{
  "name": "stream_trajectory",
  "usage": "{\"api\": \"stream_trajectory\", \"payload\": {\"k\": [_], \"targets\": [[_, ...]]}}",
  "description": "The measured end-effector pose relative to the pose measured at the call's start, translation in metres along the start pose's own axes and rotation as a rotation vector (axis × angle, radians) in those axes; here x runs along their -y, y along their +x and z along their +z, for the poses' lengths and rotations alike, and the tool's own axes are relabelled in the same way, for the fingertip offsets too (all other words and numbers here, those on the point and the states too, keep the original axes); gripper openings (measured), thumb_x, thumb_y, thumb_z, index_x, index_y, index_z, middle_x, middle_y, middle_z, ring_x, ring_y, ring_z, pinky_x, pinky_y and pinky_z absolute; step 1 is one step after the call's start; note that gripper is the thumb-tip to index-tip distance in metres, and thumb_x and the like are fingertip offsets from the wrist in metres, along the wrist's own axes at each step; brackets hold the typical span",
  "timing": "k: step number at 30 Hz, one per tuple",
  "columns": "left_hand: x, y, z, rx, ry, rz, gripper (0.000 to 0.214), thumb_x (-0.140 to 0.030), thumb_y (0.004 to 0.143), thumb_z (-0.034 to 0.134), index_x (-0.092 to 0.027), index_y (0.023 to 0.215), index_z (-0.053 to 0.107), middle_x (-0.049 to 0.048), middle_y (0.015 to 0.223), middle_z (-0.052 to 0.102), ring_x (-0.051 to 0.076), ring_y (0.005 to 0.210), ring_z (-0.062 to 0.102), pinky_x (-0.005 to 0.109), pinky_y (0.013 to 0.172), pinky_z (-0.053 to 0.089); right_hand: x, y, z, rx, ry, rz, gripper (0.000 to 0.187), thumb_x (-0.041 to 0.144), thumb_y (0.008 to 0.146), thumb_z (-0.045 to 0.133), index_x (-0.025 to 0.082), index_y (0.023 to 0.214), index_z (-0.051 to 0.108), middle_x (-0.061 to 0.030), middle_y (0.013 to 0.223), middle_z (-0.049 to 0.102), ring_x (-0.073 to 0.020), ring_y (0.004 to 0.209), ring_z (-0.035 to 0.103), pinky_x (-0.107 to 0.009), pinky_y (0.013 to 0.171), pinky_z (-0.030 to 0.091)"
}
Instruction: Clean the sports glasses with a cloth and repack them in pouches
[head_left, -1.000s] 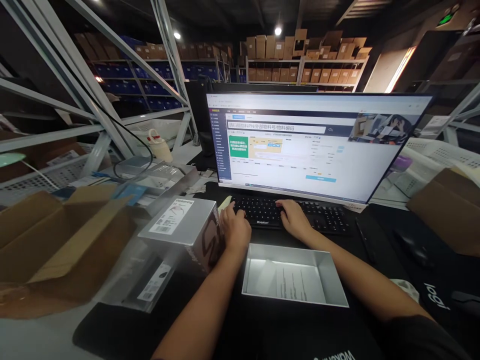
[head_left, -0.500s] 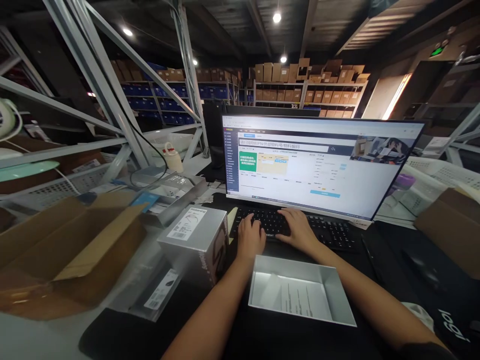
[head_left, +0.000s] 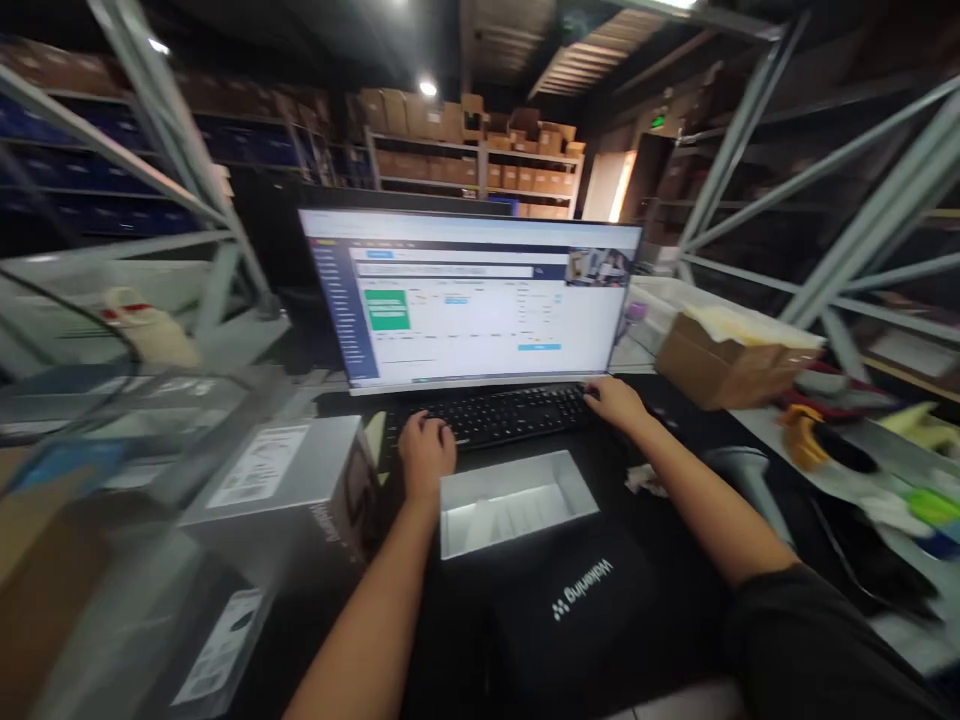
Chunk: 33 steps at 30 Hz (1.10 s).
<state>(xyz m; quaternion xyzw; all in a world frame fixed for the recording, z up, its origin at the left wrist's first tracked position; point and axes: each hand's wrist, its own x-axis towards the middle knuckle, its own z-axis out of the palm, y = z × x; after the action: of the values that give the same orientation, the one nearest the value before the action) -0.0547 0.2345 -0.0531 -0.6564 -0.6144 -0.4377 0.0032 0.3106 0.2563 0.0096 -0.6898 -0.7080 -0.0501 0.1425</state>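
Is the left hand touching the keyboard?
Touching. Head view: fingers of the left hand lie on keys at the left end of the keyboard.

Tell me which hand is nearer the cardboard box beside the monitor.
Right. The right hand is on the right end of the keyboard, left of the cardboard box; the left hand is on its left part, farther off.

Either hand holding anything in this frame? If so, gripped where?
Nothing is held. The left hand lies on the left part of the black keyboard, and the right hand lies at its right end.
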Motion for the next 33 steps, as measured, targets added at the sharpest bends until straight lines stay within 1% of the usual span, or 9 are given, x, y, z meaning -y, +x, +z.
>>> {"api": "stream_trajectory", "payload": {"k": [4,7,11,14,17,21,26,30,33], "targets": [[0.001,0.003,-0.006,-0.021,-0.131,-0.072,0.021,-0.034,0.099,0.052,-0.020,0.105,0.066,0.0129,0.133,0.057,0.029,0.130,0.049,0.053,0.110,0.041,-0.065,-0.042,-0.010,-0.110,-0.107,0.325,0.038,0.039,0.097,0.062,0.017,0.127,0.060,-0.0108,0.130,0.060,-0.0264,0.117,0.059,-0.050,0.099,0.050],[-0.003,0.002,-0.015,-0.027,-0.210,-0.105,0.030,-0.035,0.100,0.047,-0.014,0.104,0.068,0.0144,0.128,0.058,0.033,0.130,0.049,0.055,0.111,0.040,-0.090,-0.070,-0.004,-0.186,-0.130,0.461,0.048,0.039,0.096,0.063,0.019,0.139,0.052,-0.0130,0.144,0.050,-0.0305,0.127,0.052,-0.054,0.104,0.046],[-0.012,0.007,-0.027,0.004,-0.302,-0.160,0.029,-0.044,0.098,0.056,-0.019,0.108,0.066,0.0096,0.121,0.064,0.027,0.118,0.058,0.050,0.102,0.049,-0.104,-0.085,0.020,-0.192,-0.089,0.485,0.050,0.038,0.096,0.063,0.020,0.141,0.050,-0.0130,0.146,0.049,-0.0298,0.126,0.054,-0.052,0.102,0.048],[-0.023,0.018,-0.038,0.062,-0.379,-0.203,0.028,-0.040,0.098,0.060,-0.014,0.104,0.066,0.0056,0.105,0.068,0.021,0.096,0.067,0.041,0.087,0.057,-0.114,-0.081,0.037,-0.186,-0.069,0.462,0.049,0.033,0.096,0.060,0.019,0.143,0.050,-0.0146,0.148,0.048,-0.0298,0.126,0.055,-0.050,0.102,0.049],[-0.044,0.027,-0.056,0.086,-0.445,-0.195,0.026,-0.038,0.098,0.060,-0.013,0.098,0.066,0.0038,0.096,0.069,0.018,0.086,0.067,0.036,0.080,0.058,-0.127,-0.073,0.049,-0.186,-0.058,0.442,0.047,0.032,0.095,0.054,0.021,0.141,0.055,-0.0166,0.148,0.048,-0.0334,0.127,0.055,-0.048,0.101,0.051],[-0.091,0.019,-0.093,0.065,-0.503,-0.074,0.013,-0.021,0.095,0.059,-0.015,0.087,0.067,0.0052,0.091,0.070,0.019,0.089,0.068,0.038,0.087,0.056,-0.145,-0.068,0.064,-0.209,-0.041,0.408,0.051,0.039,0.094,0.044,0.025,0.142,0.056,-0.0139,0.149,0.048,-0.0351,0.128,0.055,-0.049,0.102,0.050],[-0.147,-0.018,-0.161,-0.003,-0.536,0.170,0.011,-0.021,0.090,0.058,-0.023,0.090,0.068,0.0063,0.115,0.067,0.022,0.114,0.062,0.037,0.102,0.050,-0.163,-0.064,0.078,-0.230,-0.012,0.395,0.056,0.047,0.093,0.039,0.022,0.139,0.059,-0.0175,0.147,0.049,-0.0363,0.131,0.053,-0.049,0.102,0.050],[-0.166,-0.044,-0.212,-0.270,-0.461,0.341,0.013,-0.020,0.092,0.056,-0.022,0.099,0.067,0.0084,0.122,0.062,0.023,0.119,0.059,0.042,0.102,0.049,-0.172,-0.060,0.084,-0.249,0.005,0.391,0.060,0.054,0.092,0.036,0.025,0.139,0.059,-0.0162,0.146,0.048,-0.0375,0.131,0.053,-0.052,0.101,0.051],[-0.161,-0.048,-0.240,-0.477,-0.368,0.392,0.013,-0.018,0.091,0.057,-0.019,0.101,0.067,0.0094,0.123,0.061,0.023,0.119,0.058,0.042,0.105,0.046,-0.175,-0.059,0.086,-0.269,0.014,0.385,0.059,0.055,0.092,0.037,0.027,0.137,0.060,-0.0154,0.145,0.049,-0.0377,0.128,0.055,-0.053,0.098,0.051]]}}
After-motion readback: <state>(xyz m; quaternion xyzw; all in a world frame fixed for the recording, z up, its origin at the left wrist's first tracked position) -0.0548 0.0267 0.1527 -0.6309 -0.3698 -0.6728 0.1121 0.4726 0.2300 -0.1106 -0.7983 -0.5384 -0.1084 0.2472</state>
